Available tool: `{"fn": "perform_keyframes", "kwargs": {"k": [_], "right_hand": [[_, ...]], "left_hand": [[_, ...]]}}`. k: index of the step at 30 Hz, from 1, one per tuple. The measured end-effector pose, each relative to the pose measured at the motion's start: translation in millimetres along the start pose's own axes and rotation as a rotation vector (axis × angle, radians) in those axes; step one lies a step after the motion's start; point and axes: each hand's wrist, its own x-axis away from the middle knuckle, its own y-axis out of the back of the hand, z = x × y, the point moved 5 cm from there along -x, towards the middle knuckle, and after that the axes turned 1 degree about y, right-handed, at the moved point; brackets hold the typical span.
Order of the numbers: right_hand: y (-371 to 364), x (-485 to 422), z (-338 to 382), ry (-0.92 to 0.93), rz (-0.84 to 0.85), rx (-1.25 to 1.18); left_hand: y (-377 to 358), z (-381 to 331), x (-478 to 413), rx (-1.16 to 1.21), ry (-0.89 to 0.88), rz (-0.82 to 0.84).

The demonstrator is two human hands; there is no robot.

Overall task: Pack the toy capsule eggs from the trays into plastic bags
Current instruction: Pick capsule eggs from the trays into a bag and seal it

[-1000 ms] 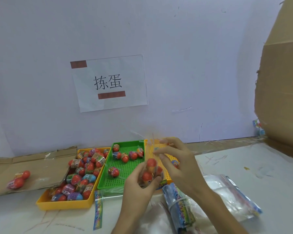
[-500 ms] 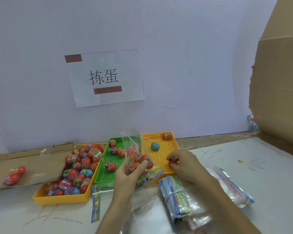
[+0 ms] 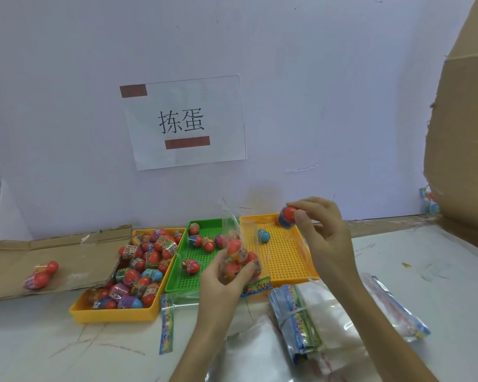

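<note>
My left hand [image 3: 221, 274] grips a clear plastic bag [image 3: 239, 252] with a few red-topped capsule eggs inside, held over the green tray [image 3: 177, 282]. My right hand [image 3: 320, 232] pinches a red and blue capsule egg [image 3: 287, 217] above the far end of the right yellow tray [image 3: 284, 271]. That tray has a blue egg [image 3: 264, 235] lying on it. The left yellow tray [image 3: 113, 314] is heaped with several eggs. The green tray holds several loose eggs.
A banded stack of empty printed bags [image 3: 298, 321] lies in front of the trays, with more bags [image 3: 398, 310] to its right. A flat cardboard sheet [image 3: 9, 260] at the left carries a filled bag of eggs [image 3: 40, 275]. A cardboard box [image 3: 464, 133] stands at the right.
My right hand has lifted an egg from the near part of the right yellow tray up to its far end. The left hand still holds the bag in about the same place.
</note>
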Motion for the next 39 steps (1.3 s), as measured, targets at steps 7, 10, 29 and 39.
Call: {"fn": "perform_keyframes", "kwargs": {"k": [7, 10, 29, 39], "right_hand": [[-5.3, 8.8, 22.2, 0.154, -0.041, 0.031], [-7.2, 11.7, 26.0, 0.204, -0.023, 0.098], [-5.4, 1.9, 9.2, -0.032, 0.053, 0.002], [1.9, 0.7, 14.8, 0.101, 0.007, 0.027]], "left_hand": [[-7.0, -4.3, 3.8, -0.104, -0.126, 0.075], [-9.1, -5.4, 5.6, -0.143, -0.156, 0.095], [-17.2, -13.0, 9.7, -0.184, -0.221, 0.178], [-20.6, -15.2, 13.1, -0.251, -0.273, 0.214]]}}
